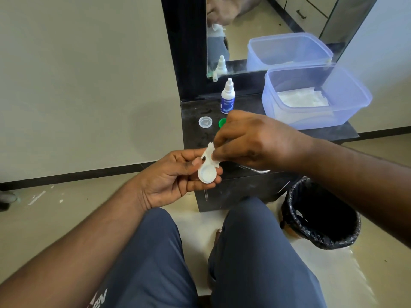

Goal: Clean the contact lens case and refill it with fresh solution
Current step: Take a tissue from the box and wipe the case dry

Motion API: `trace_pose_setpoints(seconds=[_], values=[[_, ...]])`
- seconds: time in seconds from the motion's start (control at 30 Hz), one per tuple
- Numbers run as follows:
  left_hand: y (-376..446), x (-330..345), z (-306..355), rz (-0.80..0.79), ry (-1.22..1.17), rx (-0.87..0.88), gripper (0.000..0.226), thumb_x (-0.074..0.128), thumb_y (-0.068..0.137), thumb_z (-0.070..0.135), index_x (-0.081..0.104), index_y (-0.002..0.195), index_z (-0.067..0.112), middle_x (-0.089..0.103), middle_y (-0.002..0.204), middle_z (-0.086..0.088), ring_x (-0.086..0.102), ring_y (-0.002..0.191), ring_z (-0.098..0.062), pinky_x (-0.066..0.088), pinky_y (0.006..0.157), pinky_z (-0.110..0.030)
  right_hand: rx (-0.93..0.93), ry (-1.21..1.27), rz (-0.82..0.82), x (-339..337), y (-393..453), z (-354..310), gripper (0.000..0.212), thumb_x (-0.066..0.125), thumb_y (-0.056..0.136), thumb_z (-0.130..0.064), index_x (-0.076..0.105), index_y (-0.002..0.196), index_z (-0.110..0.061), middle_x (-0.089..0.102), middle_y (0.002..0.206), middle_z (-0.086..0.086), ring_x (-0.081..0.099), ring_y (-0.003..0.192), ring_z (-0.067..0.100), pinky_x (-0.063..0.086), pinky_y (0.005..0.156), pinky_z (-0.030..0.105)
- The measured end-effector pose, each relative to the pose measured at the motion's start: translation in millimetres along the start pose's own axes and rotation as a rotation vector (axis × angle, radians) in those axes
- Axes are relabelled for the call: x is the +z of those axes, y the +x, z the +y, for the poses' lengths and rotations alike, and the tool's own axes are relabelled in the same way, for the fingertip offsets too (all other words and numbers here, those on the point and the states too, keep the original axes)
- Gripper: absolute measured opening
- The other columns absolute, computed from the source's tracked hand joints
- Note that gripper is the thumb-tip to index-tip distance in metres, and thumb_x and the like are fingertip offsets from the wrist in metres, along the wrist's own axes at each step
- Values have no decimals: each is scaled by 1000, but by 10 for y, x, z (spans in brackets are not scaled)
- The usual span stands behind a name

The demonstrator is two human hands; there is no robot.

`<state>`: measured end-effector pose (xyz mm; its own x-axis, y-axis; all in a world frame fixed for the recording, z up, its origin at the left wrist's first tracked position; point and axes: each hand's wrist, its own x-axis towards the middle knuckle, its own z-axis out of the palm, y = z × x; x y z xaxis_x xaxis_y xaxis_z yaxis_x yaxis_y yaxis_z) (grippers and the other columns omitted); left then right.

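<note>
Left of centre in the frame, the left hand (175,176) lies palm up, its fingers curled loosely under a white lens case (206,172). The thumb presses on the case's edge, so the case is pinned between thumb and fingers, with one round well open and facing up. Just right of it, the right hand (255,143) comes in from the right, its fingertips (219,152) bunched together and pinching a small white tissue (210,150) against the upper end of the case; that well is hidden beneath the tissue.

Above the hands, on the dark counter (347,132), a clear cap (205,122) lies open side up, and a green cap (222,123) sits just right of it, partly hidden by the right hand. Behind them stands a white dropper bottle (227,97), upright before a mirror (222,41). Farther right sits a bluish plastic tub (347,101) with white tissue inside. At lower right, a bin (320,214) lined with a black bag stands on the floor.
</note>
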<state>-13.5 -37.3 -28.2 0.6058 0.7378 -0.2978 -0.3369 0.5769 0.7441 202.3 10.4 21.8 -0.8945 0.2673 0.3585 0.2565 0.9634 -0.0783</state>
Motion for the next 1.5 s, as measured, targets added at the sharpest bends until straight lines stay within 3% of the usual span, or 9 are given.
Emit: trace_pose_setpoints(seconds=[0.2, 0.33, 0.43, 0.6, 0.83, 0.93, 1.1, 1.3, 1.5], values=[[-5, 12, -17, -4, 68, -19, 49, 80, 68, 22, 68, 111, 2, 71, 102, -21, 70, 93, -33, 59, 74, -33, 43, -57, -15, 50, 95, -55, 12, 66, 85, -11, 69, 95, -5, 66, 85, 9, 49, 76, 23, 44, 66, 34], [-9, 31, -50, 58, 112, 27, 39, 68, 71, 15, 70, 110, 7, 71, 101, -20, 71, 91, -31, 59, 73, -32, 109, -54, 6, 85, 99, -89, 10, 66, 81, -12, 66, 75, -4, 64, 74, 11, 54, 67, 27, 48, 58, 35], [-13, 51, -71, 105, 117, 86, 40, 65, 70, 14, 70, 109, 7, 73, 97, -18, 71, 87, -29, 58, 72, -31, 289, 43, 109, 139, 109, -133, 12, 68, 77, -14, 65, 69, -5, 62, 70, 9, 54, 65, 25, 50, 57, 34], [-63, 43, -126, 186, 142, 258, 49, 66, 69, 13, 64, 117, 8, 73, 102, -15, 71, 90, -28, 56, 76, -31, 768, 361, 282, 239, 182, -300, 17, 77, 76, -14, 63, 68, -10, 60, 68, -4, 53, 61, 4, 40, 55, 7], [-96, 34, -252, 346, 317, 496, 64, 84, 61, 33, 63, 119, 20, 69, 115, -5, 63, 111, -23, 53, 89, -38, 1141, 714, 283, 325, 276, -360, 27, 81, 72, -22, 57, 61, -14, 57, 62, -4, 50, 53, 1, 40, 53, 16], [-122, 65, -266, 307, 266, 421, 54, 77, 67, 21, 63, 119, 13, 71, 110, -13, 67, 102, -29, 55, 83, -36, 1011, 544, 13, 145, 294, -299, 24, 80, 75, -26, 60, 65, -15, 60, 66, -7, 53, 58, 1, 37, 50, 8], [-135, 92, -178, 182, 204, 213, 39, 65, 74, 18, 69, 110, 3, 72, 96, -22, 71, 83, -33, 58, 70, -33, 584, 217, -267, -74, 340, -240, 17, 73, 80, -16, 58, 73, -11, 56, 72, -3, 52, 67, 13, 34, 56, 15], [-113, 70, -188, 39, -69, -52, 48, 91, 53, 26, 74, 90, 0, 71, 79, -22, 72, 64, -27, 59, 55, -28, -157, -68, -123, -69, 317, -217, 13, 67, 81, -3, 60, 70, -7, 58, 67, 9, 43, 63, 18, 29, 59, 27], [-125, 34, -164, 5, -159, -217, 47, 92, 53, 20, 73, 89, -4, 71, 78, -22, 72, 65, -27, 59, 53, -28, -382, -141, -54, -3, 226, -231, 19, 55, 91, -4, 60, 73, -7, 58, 69, 10, 50, 62, 28, 36, 57, 36]])
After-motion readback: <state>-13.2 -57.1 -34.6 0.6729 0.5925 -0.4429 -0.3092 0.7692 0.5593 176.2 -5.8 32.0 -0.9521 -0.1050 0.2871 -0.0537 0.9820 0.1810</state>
